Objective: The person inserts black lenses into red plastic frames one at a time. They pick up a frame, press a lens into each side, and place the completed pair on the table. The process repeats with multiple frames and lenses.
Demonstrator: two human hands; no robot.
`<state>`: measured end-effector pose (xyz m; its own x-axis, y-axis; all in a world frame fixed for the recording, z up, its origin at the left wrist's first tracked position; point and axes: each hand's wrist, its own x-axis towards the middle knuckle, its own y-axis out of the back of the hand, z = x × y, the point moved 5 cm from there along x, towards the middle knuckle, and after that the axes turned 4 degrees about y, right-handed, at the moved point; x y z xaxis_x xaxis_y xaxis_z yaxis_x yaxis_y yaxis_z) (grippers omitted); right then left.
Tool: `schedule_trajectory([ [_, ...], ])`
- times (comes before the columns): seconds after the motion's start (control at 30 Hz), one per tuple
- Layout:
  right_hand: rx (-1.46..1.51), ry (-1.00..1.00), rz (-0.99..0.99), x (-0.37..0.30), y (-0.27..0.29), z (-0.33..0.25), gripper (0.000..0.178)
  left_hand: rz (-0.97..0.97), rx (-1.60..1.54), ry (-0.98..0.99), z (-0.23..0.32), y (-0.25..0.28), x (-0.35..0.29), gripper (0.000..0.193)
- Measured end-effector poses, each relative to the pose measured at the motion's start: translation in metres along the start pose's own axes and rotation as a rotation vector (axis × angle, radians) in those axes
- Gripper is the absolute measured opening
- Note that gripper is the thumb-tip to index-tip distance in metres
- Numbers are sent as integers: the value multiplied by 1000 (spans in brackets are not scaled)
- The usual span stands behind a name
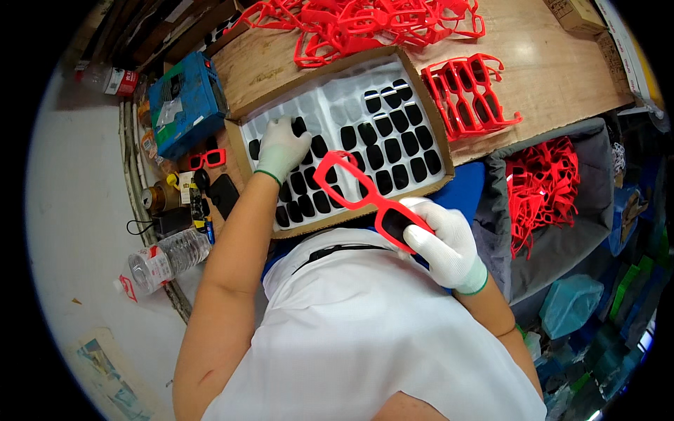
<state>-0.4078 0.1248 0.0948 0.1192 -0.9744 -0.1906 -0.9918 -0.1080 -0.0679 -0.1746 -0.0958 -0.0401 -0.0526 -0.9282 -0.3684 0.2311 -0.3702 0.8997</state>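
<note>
My left hand (282,149), in a white glove with a green cuff, reaches into a shallow cardboard box (230,144). Its thumb and fingers are closed at the edges of a dark lens (300,126). Rows of black lenses (392,149) lie in the box's white pocketed liner. My right hand (446,245), gloved the same way, grips a red sunglasses frame (379,201) by one end. A dark lens (397,223) sits in the rim nearest this hand; through the other rim I see the box's contents. The frame is held tilted above the box's near edge.
Red frames (379,28) pile up behind the box. A stack of red sunglasses (467,98) stands to its right, near a grey-lined bin (554,259) holding more. At left are a blue box (186,105), a phone (225,195) and a plastic bottle (168,263).
</note>
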Motion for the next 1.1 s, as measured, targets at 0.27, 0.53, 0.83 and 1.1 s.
schedule_trajectory([
  [0.27, 467, 6, -38, -11, -10, 1, 79, 53, -18, 13, 0, 5, 8, 51],
  [0.53, 273, 85, -18, -8, -18, 2, 51, -84, -596, -231, 26, 32, -55, 30],
  [0.83, -37, -8, 173, 28, -23, 13, 30, -614, -1389, -170, 81, 40, -146, 26],
  [1.1, 237, -101, -11, 29, -35, 17, 20, -809, -1480, -186, 63, 39, -150, 30],
])
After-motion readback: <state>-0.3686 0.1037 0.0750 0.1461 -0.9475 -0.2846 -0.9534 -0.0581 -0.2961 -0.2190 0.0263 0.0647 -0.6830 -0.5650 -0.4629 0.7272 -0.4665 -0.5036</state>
